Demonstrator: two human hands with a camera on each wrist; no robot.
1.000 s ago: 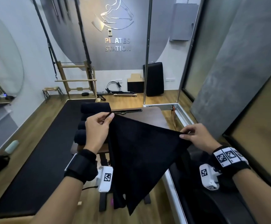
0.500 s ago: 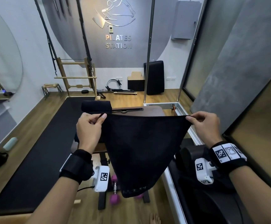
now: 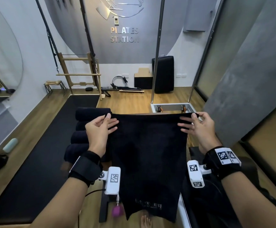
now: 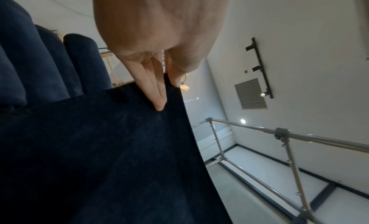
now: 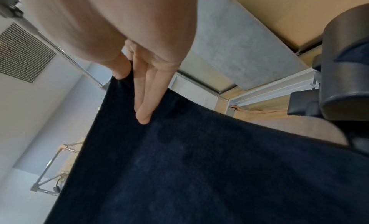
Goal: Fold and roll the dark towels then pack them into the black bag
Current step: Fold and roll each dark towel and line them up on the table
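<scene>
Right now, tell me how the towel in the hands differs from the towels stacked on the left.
The held towel hangs flat and open, pinched at its top corners by the left hand and right hand; the stacked towels are already rolled into tight cylinders, untouched. Both are the same dark fabric.

Centre frame, left hand and right hand pinch the dark towel's top corners, hanging it flat
</scene>
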